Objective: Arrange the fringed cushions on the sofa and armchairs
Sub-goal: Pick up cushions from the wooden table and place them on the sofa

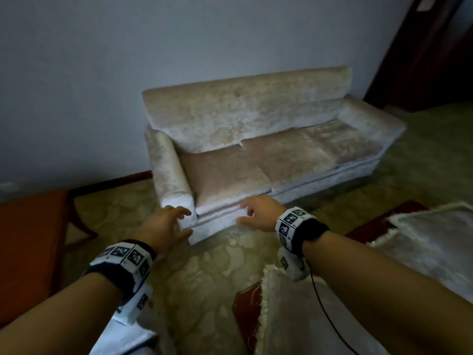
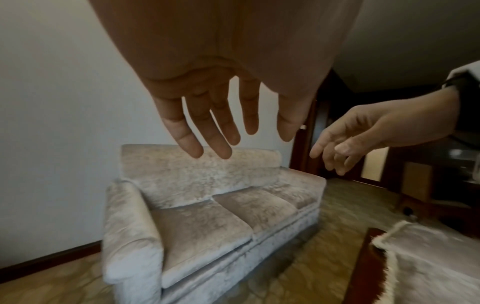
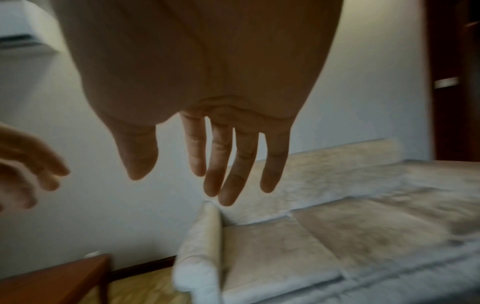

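Observation:
A cream velvet sofa (image 1: 256, 139) stands against the pale wall, its three seat pads bare. Two fringed cream cushions lie close to me: one (image 1: 307, 316) low in the middle, one (image 1: 435, 239) at the right on a dark red table (image 1: 371, 226). My left hand (image 1: 176, 224) and right hand (image 1: 250, 213) reach out in the air towards the sofa's near arm, fingers spread and holding nothing. The left wrist view shows my left hand (image 2: 221, 133) and my right hand (image 2: 337, 148) above the sofa (image 2: 207, 205). In the right wrist view my right hand (image 3: 207, 174) hangs loose.
An orange-brown wooden side table (image 1: 30, 239) stands at the left near the wall. Patterned green-gold carpet (image 1: 204, 290) covers the floor between me and the sofa. A dark wooden door frame (image 1: 422, 60) rises at the far right. An air conditioner (image 3: 23, 33) hangs on the wall.

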A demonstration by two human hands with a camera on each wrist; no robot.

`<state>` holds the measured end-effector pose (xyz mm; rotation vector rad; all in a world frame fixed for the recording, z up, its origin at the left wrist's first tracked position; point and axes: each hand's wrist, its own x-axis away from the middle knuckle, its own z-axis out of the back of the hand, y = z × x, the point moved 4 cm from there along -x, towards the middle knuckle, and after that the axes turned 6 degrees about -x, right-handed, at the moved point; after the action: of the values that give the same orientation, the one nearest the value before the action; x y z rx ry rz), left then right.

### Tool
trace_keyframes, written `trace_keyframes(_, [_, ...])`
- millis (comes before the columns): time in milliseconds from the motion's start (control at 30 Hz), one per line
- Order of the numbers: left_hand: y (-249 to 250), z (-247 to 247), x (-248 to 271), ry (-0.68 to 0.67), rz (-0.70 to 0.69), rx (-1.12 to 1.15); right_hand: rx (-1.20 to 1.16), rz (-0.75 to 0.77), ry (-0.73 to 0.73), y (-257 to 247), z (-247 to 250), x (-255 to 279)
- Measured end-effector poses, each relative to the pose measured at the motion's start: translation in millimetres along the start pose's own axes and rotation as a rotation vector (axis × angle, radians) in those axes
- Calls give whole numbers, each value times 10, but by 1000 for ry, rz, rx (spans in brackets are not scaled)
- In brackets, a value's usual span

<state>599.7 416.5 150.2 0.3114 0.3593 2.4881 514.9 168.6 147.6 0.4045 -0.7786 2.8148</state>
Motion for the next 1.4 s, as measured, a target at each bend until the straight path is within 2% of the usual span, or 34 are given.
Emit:
trace_keyframes(167, [819,-295,-785,-144,-163,-58,-71,-201,79,1002,292,238])
trace_keyframes(267, [1367,-646,-1075,-241,-280,-94,-118,-311,141,1573,299,610])
trace_keyframes(367, [1928,-1096,-1228,-366,-408,-157,-200,-487,192,2161,173,1105])
trace_keyframes(467, [2426,-1655,-1305,-471,-550,-199,-315,-670,207,2671,-90,1681])
trace_keyframes(567, [2804,-2291,-1213,-583,-659,-267,-381,-833,207,2952,-411,2299])
trace_keyframes(733, [2994,-3329,-834,-818,-749,-217,-478,-1117,195,3218,-1117,3137])
trace_keyframes(800, [2880,-3616,-691,-848,-724,-212,-516,-1151,174,3316,-1392,3290])
trace_keyframes(867, [2687,-3857,-572,-835,-642,-205,-542,-1127,176,3431,-1573,3316])
trace_keyframes(967, [2355,-4150,-442,-816,-462,-176,-553,-1052,206,3718,-1869,3159])
trace_keyframes(1067, [2007,-4396,-422,-722,-289,-163,-579,-965,231,4091,-2243,2869])
trace_keyframes(1200, [1425,-4912,-272,-724,-83,-161,-539,-932,138,4567,-2766,2664])
trace_keyframes(1333, [1423,-5242,-178,-689,33,-97,-472,-914,66,4904,-3192,2653])
trace_keyframes(1400, [1453,-5384,-146,-670,64,-9,-514,-893,87,4995,-3367,2633])
